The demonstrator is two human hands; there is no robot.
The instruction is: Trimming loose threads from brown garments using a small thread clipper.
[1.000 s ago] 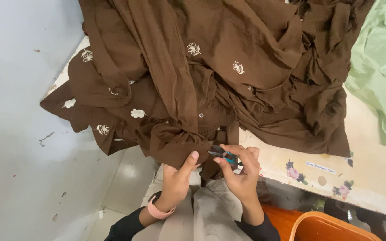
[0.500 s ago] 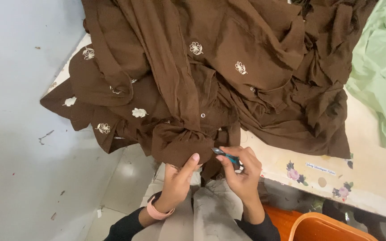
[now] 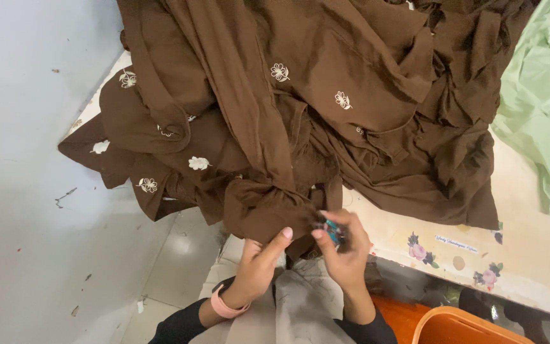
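Right hand [image 3: 345,245] with teal tool [image 3: 331,230], brown garment [image 3: 300,127] heaped above

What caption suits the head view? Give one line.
Left hand pinches brown embroidered fabric while right hand holds a small teal tool at its edge.

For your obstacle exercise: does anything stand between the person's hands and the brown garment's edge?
Nothing visible does. The left hand already pinches the brown garment at its edge, and the right hand, holding a small teal tool, sits right against it.
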